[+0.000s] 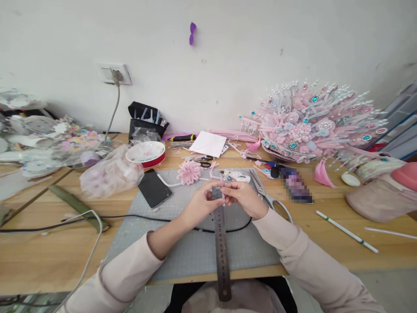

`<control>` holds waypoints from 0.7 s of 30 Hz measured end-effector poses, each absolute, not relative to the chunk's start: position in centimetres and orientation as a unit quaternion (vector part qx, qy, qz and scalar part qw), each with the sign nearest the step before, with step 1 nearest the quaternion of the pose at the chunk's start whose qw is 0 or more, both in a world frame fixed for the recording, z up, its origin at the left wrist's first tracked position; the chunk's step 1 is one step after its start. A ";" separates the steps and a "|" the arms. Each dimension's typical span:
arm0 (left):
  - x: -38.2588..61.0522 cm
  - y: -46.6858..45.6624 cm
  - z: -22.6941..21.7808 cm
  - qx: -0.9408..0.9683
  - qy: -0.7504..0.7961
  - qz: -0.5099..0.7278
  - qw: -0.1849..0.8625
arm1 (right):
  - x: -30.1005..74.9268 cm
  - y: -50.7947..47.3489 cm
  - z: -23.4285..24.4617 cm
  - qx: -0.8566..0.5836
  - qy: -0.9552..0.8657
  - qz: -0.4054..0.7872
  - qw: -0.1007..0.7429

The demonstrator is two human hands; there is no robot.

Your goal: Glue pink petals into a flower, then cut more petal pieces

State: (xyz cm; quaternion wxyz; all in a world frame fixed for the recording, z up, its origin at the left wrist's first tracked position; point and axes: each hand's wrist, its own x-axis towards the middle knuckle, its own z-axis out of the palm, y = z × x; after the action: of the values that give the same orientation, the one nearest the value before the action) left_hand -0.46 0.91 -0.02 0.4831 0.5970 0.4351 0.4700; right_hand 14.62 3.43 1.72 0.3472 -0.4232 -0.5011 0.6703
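A steel ruler [221, 250] points toward me, its near end reaching past the table's edge. My left hand [205, 202] is closed around the ruler's far end, thumb lying across it. Close against it, my right hand [241, 198] pinches at the ruler's edge. A small pale pink bit shows between the fingertips, too small to name. Just beyond the hands lie a pink pipe-cleaner flower [189, 173] with a white stem and a white glue gun [236, 176]. Large scissors [265, 193] rest right beside my right hand.
Under my hands is a grey cutting mat [179, 250], crossed by a black cable [140, 216]. A black phone [154, 189] and a red-white bowl [146, 155] are left. A large pink beaded headdress [302, 126] stands back right, near a pink-lidded jar [381, 195].
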 end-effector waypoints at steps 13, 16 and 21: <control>-0.1 0.4 0.5 0.602 0.422 0.465 0.494 | 14.8 3.8 2.3 -0.454 -0.606 0.580 0.300; 0.0 0.2 0.6 0.581 0.407 0.457 0.536 | 16.7 3.6 3.6 -0.510 -0.712 0.407 0.260; 0.1 -0.1 1.1 0.584 0.400 0.440 0.552 | 23.2 1.8 3.7 -0.662 -0.729 0.121 0.122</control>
State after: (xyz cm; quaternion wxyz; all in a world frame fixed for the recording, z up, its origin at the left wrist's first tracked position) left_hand 0.05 -0.07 1.07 0.5524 0.5838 0.4001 0.4405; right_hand 23.24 1.76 3.69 0.1220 -0.6624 -0.7291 0.1213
